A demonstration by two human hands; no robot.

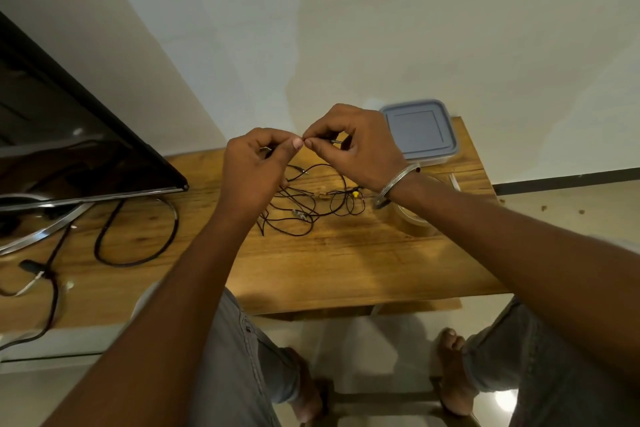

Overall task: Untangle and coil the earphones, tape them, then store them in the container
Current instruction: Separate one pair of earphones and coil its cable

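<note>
Here, the earphones (304,199) are being shown as a tangle of thin dark cord, most of it lying in loose loops on the wooden table (346,260), with strands being lifted up to the two hands above it. A short stretch of cord is being pinched between thumb and forefinger of the left hand (254,166), whose other fingers are being kept curled in. The same stretch is being pinched at the fingertips of the right hand (353,149), so that the two pinches are nearly touching. A metal bangle (398,180) is being worn on the right wrist. Beside that wrist a roll of tape (415,218) is being partly hidden by the forearm. The container (420,130), with its grey lid on, is being kept at the far right corner of the table. At the left, a dark screen (69,135) and a thick black cable (138,236) are being shown.
</note>
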